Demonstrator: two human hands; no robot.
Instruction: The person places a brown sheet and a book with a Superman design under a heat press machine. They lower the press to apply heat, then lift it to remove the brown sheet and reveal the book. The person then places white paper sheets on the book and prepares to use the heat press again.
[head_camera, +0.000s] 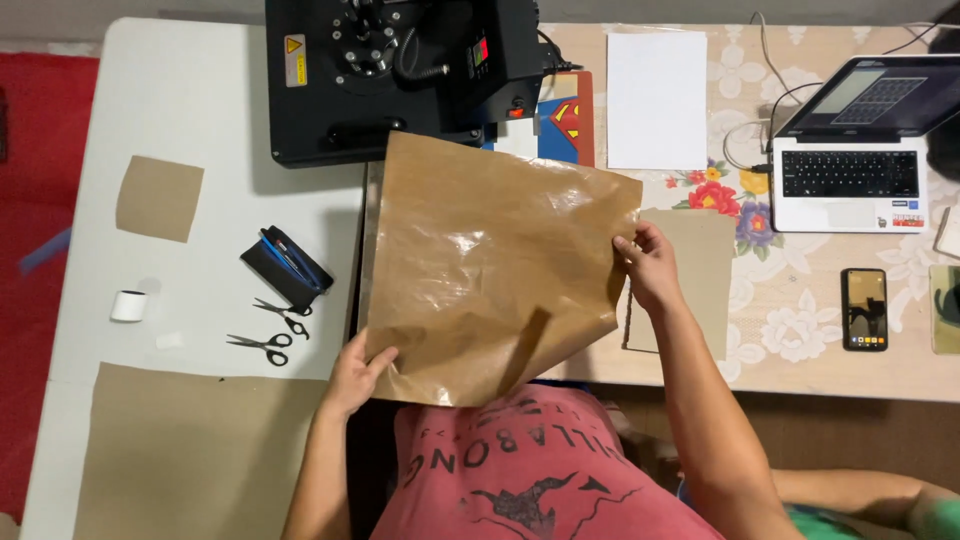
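A person seated at a white table (180, 110) holds a large, glossy brown sheet of baking-type paper (490, 270) in the air, tilted, over the gap between that table and a second table under a floral tablecloth (800, 330). The left hand (355, 375) pinches the sheet's lower left corner; the right hand (648, 265) has its grip closed on the right edge. The sheet's top corner overlaps the front of a black heat press (400, 75), whose upper part is cut off by the frame. Free room lies to the left on the white table, where two pairs of scissors (270, 330), a dark pencil case (285, 265), a small white roll (128, 305) and a tan square (158, 198) sit well apart. A big tan sheet (190, 450) runs off the bottom edge. On the right stand white paper (656, 98), an open laptop (850, 150) and a phone (864, 308). A piece of grey card (700, 290) lies partly hidden behind the right hand; what lies under the held sheet cannot be seen.
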